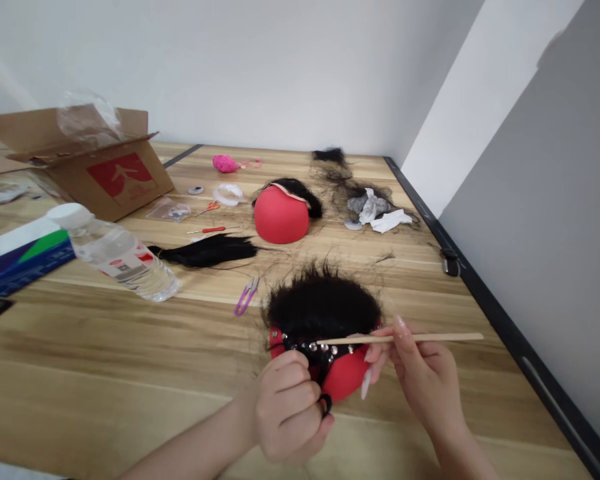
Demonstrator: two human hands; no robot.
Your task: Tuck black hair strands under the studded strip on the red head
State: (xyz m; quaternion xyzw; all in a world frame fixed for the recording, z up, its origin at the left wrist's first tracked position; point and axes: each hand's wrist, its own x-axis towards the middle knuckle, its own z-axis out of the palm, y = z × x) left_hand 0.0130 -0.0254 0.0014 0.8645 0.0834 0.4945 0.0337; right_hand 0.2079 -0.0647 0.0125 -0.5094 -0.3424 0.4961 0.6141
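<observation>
In front of me a black hairpiece [325, 307] sits on a red head form [347, 373], pinned along its edge with several round-headed silver pins [334, 350]. My left hand [290, 407] is closed in a fist at the form's near side. A black strip [326, 403] shows beside its thumb, curled into a loop; the rest is hidden in the fingers. My right hand [420, 367] pinches a thin wooden stick [450, 337] between thumb and fingers. The stick lies level across the pinned edge, its tip pointing left near the pins.
Beyond stands another red form [281, 215] with black hair. Purple thread snips [247, 297], a black hair bundle [210, 251], a water bottle [123, 257] and a cardboard box [115, 173] lie leftward. Crumpled tissue [373, 207] and loose hair [337, 175] lie at back right, beside the wall.
</observation>
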